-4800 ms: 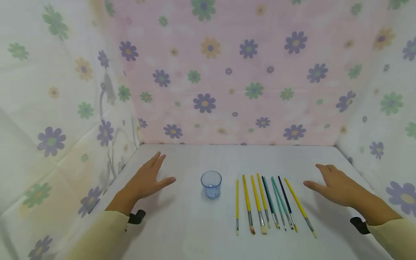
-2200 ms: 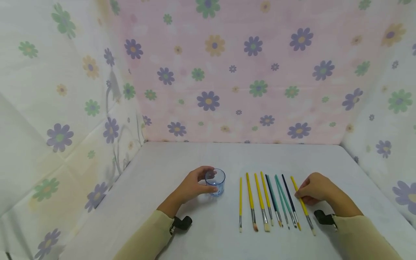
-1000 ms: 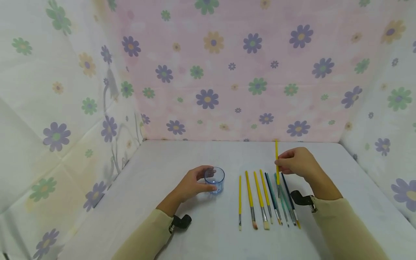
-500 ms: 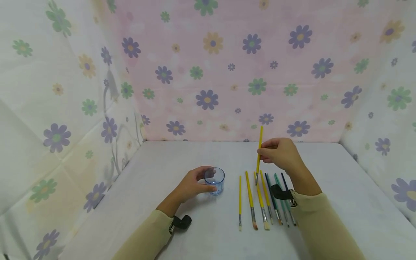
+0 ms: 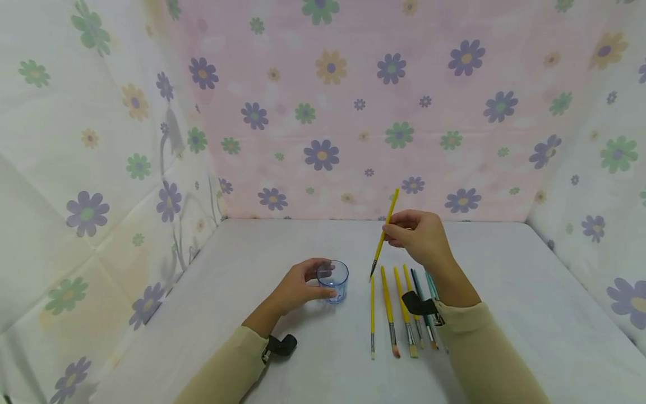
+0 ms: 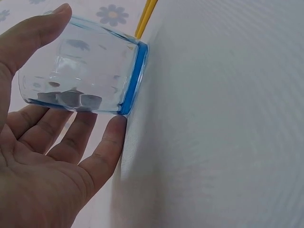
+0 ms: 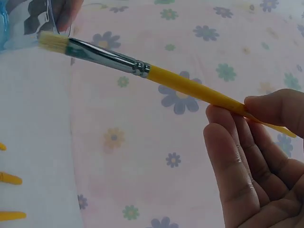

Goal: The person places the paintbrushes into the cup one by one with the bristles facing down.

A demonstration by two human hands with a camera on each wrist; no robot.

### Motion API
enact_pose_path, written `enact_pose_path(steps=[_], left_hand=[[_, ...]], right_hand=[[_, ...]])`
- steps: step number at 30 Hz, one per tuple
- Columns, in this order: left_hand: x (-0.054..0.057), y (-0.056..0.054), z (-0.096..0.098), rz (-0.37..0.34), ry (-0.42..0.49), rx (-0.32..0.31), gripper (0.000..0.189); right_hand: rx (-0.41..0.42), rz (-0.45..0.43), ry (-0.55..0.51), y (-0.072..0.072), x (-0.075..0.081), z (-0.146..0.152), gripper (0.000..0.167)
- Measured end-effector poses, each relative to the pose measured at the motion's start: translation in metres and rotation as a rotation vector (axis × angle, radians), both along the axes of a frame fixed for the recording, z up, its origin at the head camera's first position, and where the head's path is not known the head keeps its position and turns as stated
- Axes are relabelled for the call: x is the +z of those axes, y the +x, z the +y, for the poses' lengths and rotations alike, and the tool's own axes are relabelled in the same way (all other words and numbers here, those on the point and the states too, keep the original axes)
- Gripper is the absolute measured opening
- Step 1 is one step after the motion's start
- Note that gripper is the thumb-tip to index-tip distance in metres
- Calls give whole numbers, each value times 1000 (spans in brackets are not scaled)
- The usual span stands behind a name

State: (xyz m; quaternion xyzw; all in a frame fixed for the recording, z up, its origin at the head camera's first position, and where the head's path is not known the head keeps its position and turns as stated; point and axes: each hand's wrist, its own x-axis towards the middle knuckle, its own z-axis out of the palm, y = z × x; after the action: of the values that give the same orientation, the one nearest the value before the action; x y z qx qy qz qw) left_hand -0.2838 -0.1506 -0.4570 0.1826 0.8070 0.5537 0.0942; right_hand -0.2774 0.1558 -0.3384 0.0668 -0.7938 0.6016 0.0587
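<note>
On the table stands a small clear, blue-tinted glass (image 5: 339, 288), upright. My left hand (image 5: 296, 289) holds it from the left, thumb on the near side and fingers round the far side; the left wrist view shows the glass (image 6: 85, 61) between thumb and fingers. My right hand (image 5: 423, 234) pinches a yellow-handled paintbrush (image 5: 391, 210) by its handle, off the table. That brush tilts with its bristles down and to the left, a little right of the glass. In the right wrist view the pale bristles (image 7: 53, 42) overlap the glass's edge.
Right of the glass, several paintbrushes lie side by side, bristles toward me: a thin yellow brush (image 5: 373, 320), a thicker yellow brush (image 5: 386, 297) and teal ones partly hidden by my right wrist. A flowered pink cloth (image 5: 282, 168) hangs behind the white table (image 5: 262, 247).
My left hand has come in from the left and taken hold of the glass. My right hand has picked up the rightmost yellow paintbrush and carried it left, toward the glass.
</note>
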Motion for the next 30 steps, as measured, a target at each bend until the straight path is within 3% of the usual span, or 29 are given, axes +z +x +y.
enact_pose_path(steps=[5,13,18,22,30], left_hand=[[0,-1,-1,-4,1,6,80],[2,-1,1,-20,-9,2,79],[7,-1,5,-33,-50,-3,83],[11,-6,8,-37,-63,-42,80],[3,-12,6,-105,-4,-84,83]], right_hand=[[-6,102,-73,4,-4,-12,23],[23,242,-102,11,-17,-32,24],[37,246,-67,12,-24,-44,22],[42,234,-9,11,-31,-52,17],[55,194,87,10,-49,-65,9]])
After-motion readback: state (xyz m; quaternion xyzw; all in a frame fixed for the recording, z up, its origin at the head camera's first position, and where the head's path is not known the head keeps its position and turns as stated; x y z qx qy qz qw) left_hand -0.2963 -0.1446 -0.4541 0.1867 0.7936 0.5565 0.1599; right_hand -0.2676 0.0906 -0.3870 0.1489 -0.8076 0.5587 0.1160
